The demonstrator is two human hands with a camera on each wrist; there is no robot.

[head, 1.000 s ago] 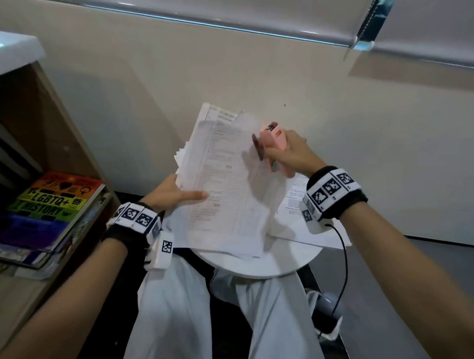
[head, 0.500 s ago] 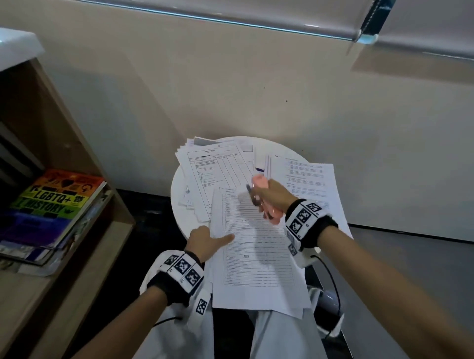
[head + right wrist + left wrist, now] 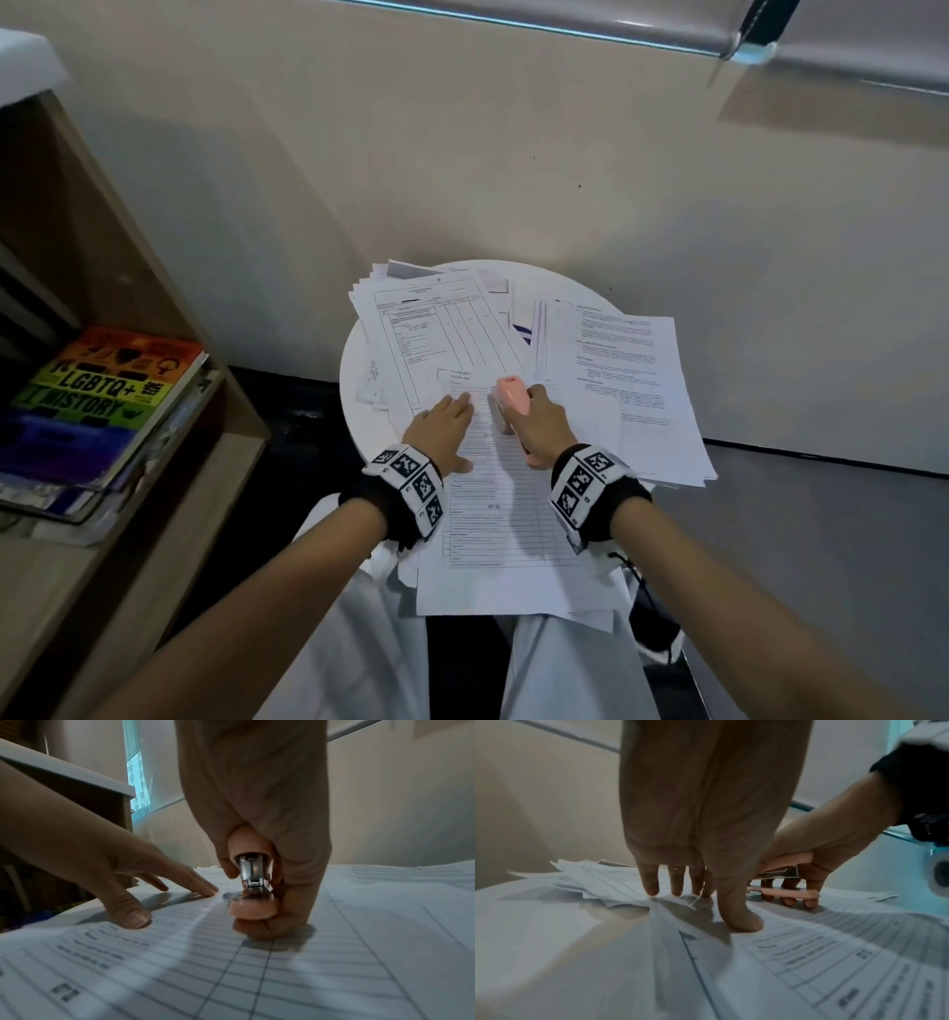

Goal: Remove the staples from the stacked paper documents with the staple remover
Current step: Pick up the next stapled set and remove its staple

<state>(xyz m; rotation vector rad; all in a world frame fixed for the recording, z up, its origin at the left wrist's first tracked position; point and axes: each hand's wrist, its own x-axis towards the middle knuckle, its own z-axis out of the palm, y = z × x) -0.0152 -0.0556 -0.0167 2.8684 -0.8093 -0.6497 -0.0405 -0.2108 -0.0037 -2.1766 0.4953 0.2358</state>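
A printed form document [image 3: 500,519] lies on the small round white table [image 3: 354,354], its near end hanging over my lap. My left hand [image 3: 440,421] presses flat on its upper left part, fingers straight [image 3: 652,882]. My right hand [image 3: 542,419] grips a pink staple remover [image 3: 511,406] with metal jaws, held just right of the left hand and resting on the same sheet [image 3: 254,908]. In the left wrist view the pink remover [image 3: 785,894] sits under the right hand's fingers. No staple is visible.
More paper stacks lie on the table: one at the back left [image 3: 436,329] and one at the right [image 3: 621,380] overhanging the edge. A wooden shelf with a rainbow-covered book [image 3: 108,390] stands at the left. A wall is close behind.
The document went from being held up in the air to lying on the table. My left hand moved up to press on it, and my right hand lowered the remover onto the sheet.
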